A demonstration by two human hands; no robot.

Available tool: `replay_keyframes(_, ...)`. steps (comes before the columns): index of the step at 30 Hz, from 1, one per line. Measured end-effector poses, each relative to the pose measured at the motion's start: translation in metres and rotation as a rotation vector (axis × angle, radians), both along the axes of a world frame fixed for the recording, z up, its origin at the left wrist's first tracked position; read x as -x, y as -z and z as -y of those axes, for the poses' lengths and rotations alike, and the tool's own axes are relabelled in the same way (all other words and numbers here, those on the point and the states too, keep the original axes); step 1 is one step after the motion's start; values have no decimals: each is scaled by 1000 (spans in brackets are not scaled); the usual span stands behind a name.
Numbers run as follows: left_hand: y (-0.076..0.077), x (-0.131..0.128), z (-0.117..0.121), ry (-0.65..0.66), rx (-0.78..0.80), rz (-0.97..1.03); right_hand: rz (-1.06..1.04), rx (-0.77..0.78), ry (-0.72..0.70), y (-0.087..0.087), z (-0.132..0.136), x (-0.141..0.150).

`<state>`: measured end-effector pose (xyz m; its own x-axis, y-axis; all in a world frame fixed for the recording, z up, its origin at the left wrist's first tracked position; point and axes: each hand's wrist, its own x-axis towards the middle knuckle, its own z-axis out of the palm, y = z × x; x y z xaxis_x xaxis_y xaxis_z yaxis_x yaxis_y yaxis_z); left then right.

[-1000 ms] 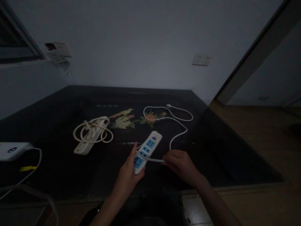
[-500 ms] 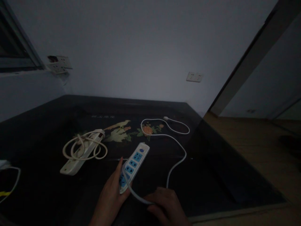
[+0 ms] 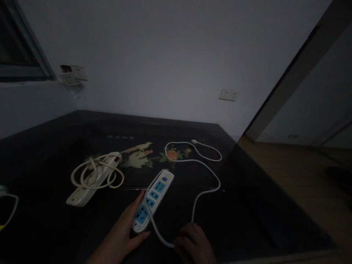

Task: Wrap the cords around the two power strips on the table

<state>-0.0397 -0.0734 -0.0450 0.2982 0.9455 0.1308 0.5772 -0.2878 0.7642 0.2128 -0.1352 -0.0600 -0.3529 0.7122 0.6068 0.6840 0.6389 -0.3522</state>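
Observation:
A white power strip [image 3: 153, 202] with blue sockets lies at a slant on the dark table. My left hand [image 3: 123, 227] holds its near end, fingers along the left edge and thumb below the end. The strip's white cord [image 3: 156, 229] crosses over the sockets and loops round to my right hand [image 3: 194, 242], whose fingers are closed on it. From there the cord runs away over the table in curves to its plug [image 3: 194, 142]. My right fingertips are partly in shadow.
Left of my hands lies a second white power strip [image 3: 79, 196] with its cord coiled on top. Another white cord [image 3: 12, 211] shows at the far left edge. A wall socket [image 3: 228, 95] sits above the dark table [image 3: 247, 220], which has a printed flower and bird.
The held strip has shifted slightly toward me, and my left thumb has moved from its right side to below its near end. My right hand stays closed on the cord, slightly lower.

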Motion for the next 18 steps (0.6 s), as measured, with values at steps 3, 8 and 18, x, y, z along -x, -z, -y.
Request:
replay_keyframes(3, -11, 11, 1, -3, 83, 2, 20, 29, -26, 0, -1, 1)
replay_keyframes(8, -13, 27, -3, -112, 99, -45, -104, 108, -9, -21, 4, 0)
replay_keyframes(18, -24, 3, -27, -136, 17, -185, -265, 345, 246, -31, -16, 37)
